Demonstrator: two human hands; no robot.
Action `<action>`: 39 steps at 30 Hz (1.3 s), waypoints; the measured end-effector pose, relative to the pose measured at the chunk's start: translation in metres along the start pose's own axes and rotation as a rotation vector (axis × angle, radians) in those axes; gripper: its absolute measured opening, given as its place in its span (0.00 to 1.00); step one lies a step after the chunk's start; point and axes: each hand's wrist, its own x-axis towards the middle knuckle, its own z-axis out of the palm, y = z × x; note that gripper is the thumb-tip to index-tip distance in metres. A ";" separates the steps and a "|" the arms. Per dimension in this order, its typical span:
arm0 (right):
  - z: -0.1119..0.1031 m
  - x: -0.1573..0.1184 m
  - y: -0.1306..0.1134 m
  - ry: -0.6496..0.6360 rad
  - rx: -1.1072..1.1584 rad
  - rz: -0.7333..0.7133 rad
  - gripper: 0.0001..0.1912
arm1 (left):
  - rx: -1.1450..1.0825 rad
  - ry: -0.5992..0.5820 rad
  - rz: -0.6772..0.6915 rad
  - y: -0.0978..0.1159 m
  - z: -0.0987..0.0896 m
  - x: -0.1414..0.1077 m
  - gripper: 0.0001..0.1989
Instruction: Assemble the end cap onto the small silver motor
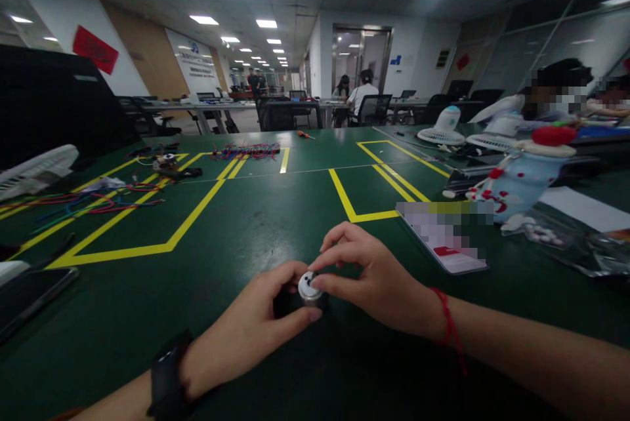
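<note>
A small round metal part, looking like an electric motor (309, 286), stands upright on the green table (236, 224), its pale end face with dark holes turned up. My left hand (251, 319) closes round its side, with the thumb in front and the fingers behind. From the right, my right hand (367, 273) reaches over the motor, thumb and index finger drawn together at the top edge of the face. Whatever lies between those fingertips is too small to make out.
A lit phone (443, 240) lies right of my right hand. Further right stand a blue decorated jar (529, 178) and white fans (445, 126). Coloured wires (113, 198) and a dark phone (37, 296) lie left. An orange screwdriver (305, 135) lies far back.
</note>
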 end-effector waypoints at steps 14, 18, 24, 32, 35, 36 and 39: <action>-0.009 -0.001 0.001 -0.041 0.021 0.032 0.12 | -0.015 -0.004 0.000 0.001 -0.001 0.000 0.12; -0.022 0.005 0.035 0.139 0.219 0.351 0.13 | -0.041 -0.029 -0.009 0.003 -0.003 -0.001 0.12; -0.028 0.006 0.074 0.258 0.406 0.509 0.17 | -0.049 -0.029 -0.021 0.003 -0.002 -0.002 0.12; -0.025 0.005 0.069 0.237 0.368 0.499 0.16 | -0.044 -0.033 -0.028 0.003 -0.001 -0.001 0.13; -0.025 0.005 0.066 0.213 0.308 0.484 0.14 | -0.042 -0.032 -0.025 0.003 -0.002 -0.001 0.13; -0.024 0.005 0.062 0.197 0.282 0.471 0.13 | -0.041 -0.034 -0.023 0.003 -0.002 -0.001 0.13; -0.017 0.002 0.043 0.115 0.146 0.340 0.09 | -0.031 -0.023 -0.021 0.002 -0.002 -0.001 0.13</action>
